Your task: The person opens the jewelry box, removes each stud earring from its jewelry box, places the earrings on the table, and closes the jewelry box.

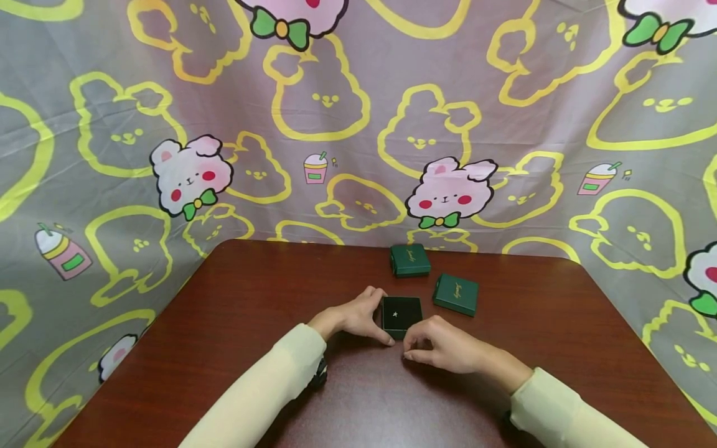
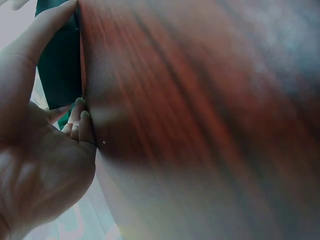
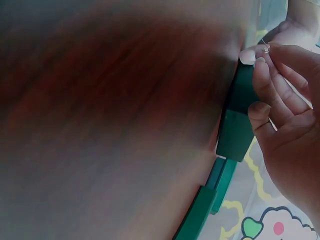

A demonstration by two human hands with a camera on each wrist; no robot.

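A small dark green box [image 1: 402, 317] with a black insert lies uncovered on the table, and a tiny silver star stud [image 1: 394, 314] sits on the insert. My left hand [image 1: 361, 316] grips the box from its left side, thumb at the near corner and fingers at the far one. In the left wrist view the thumb and fingers of the left hand [image 2: 42, 150] span the green box wall [image 2: 60, 62]. At the box's near right corner, my right hand [image 1: 442, 345] pinches a tiny metal earring [image 3: 266, 48] with a thin post between thumb and index finger.
Behind the box on the reddish-brown wooden table [image 1: 269, 292] lie two green box pieces with gold lettering, one farther back [image 1: 411, 260] and one to the right [image 1: 456, 294]. A patterned cloth [image 1: 347, 162] hangs around the table's back and sides.
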